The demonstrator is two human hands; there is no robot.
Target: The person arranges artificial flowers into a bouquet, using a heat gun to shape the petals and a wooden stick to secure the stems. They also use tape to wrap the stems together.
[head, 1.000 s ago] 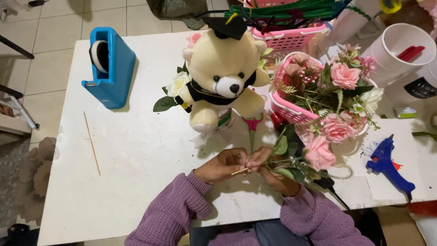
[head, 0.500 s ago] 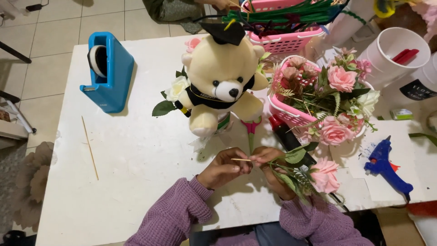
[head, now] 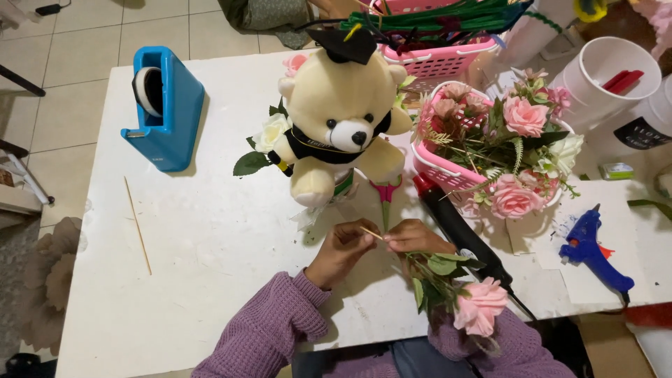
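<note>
together, both hands pinch a thin stick near the table edge.

This looks like a small craft corner in a home, used for making flower gifts. A white worktable stands on a tiled floor. On it are pink baskets with artificial roses, a blue glue gun, a blue tape dispenser and a plush bear with a graduation cap.
</note>
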